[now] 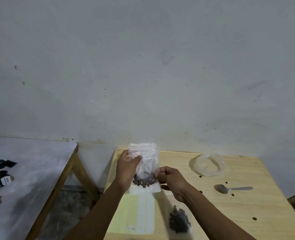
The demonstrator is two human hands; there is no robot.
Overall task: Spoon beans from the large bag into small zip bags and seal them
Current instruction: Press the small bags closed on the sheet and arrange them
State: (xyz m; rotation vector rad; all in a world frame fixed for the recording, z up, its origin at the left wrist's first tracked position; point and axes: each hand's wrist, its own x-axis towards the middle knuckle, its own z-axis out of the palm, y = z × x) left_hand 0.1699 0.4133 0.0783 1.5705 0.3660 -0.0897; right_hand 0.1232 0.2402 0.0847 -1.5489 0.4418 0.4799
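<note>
Over a pale wooden surface (238,213), the left hand (127,168) grips a small zip bag (145,163) upright by its left side, thumb across the front. Dark beans (144,181) sit in the bottom of it. The right hand (172,181) pinches the bag's right edge. A second bag with beans (179,220) lies flat near the front, beside empty zip bags (145,213). A spoon (231,188) lies to the right, bowl leftward, near a crumpled clear large bag (209,164). Loose beans (254,218) are scattered about. A white table (30,170) stands left.
</note>
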